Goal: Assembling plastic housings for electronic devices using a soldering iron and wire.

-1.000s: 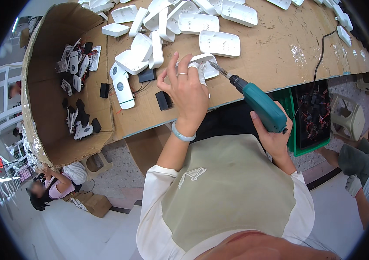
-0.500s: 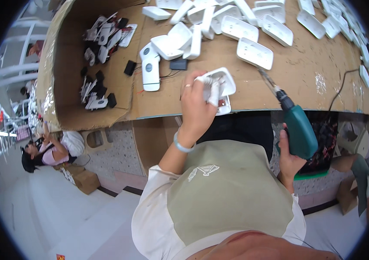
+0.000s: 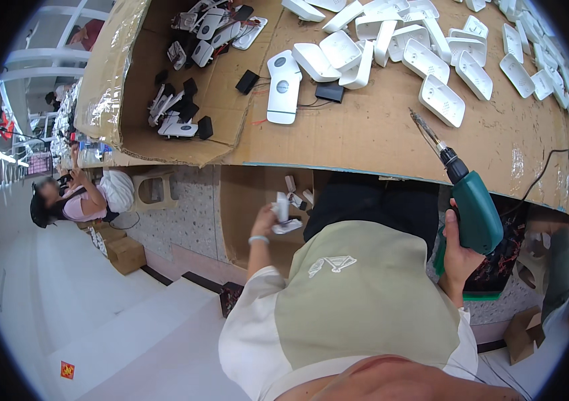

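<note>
My right hand [image 3: 461, 259] is wrapped around the handle of a green pistol-grip electric screwdriver [image 3: 478, 212]. Its long metal bit points up and left over the tabletop, near a white plastic shell [image 3: 441, 100]. Below the table edge, my left hand [image 3: 264, 220] reaches over an open cardboard box [image 3: 241, 194]. White coverings wrap some of its fingers, which motion smears. A white housing [image 3: 288, 227] is right by those fingertips; whether they still grip it I cannot make out. Several small white pieces [image 3: 296, 200] lie in that box.
White shells [image 3: 341, 50] lie heaped across the back of the cardboard-covered table [image 3: 364, 137]. Two white units [image 3: 283, 97] with wired black blocks [image 3: 329, 92] lie at left. Beside them, a large carton [image 3: 101, 100] on its side holds wired units. A person [image 3: 84, 194] sits far left.
My left hand has moved down and left from the tabletop to the box below, along with the white housing. The screwdriver remains in my right hand. The view has shifted slightly.
</note>
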Tool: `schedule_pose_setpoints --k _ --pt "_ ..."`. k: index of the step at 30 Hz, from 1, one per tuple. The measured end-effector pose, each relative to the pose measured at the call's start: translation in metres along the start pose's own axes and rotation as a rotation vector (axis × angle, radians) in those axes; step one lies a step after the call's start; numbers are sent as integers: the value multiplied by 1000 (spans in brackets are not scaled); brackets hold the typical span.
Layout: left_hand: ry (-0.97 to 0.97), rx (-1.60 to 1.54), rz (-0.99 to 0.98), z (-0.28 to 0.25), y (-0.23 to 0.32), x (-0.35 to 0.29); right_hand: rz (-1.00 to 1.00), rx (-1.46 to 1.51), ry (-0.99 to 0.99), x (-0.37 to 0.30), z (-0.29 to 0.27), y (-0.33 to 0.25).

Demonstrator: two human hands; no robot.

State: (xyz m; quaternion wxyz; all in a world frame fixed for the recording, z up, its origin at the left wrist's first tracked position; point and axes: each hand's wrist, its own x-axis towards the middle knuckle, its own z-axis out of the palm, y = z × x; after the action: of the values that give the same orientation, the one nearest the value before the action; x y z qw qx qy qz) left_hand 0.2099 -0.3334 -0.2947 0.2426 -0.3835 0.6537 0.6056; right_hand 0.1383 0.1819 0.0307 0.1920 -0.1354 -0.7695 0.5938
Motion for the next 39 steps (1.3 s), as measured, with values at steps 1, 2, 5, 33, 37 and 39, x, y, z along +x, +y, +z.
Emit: schedule_pose_setpoints --k 1,2,5,33,37,39 --pt "-46 -246 33 23 -16 14 -11 -26 2 -2 -3 0" --pt "185 348 57 23 -41 27 -27 -29 -23 -3 0 -2" --pt "335 836 20 74 -66 51 -48 -59 -37 -7 4 -5" --pt "496 1304 1823 184 419 -121 -23 10 165 20 -3 -22" --pt "478 1100 1803 197 394 -141 -60 39 170 20 -1 -21" --pt "394 979 1855 223 363 -157 -57 45 166 17 0 -18"
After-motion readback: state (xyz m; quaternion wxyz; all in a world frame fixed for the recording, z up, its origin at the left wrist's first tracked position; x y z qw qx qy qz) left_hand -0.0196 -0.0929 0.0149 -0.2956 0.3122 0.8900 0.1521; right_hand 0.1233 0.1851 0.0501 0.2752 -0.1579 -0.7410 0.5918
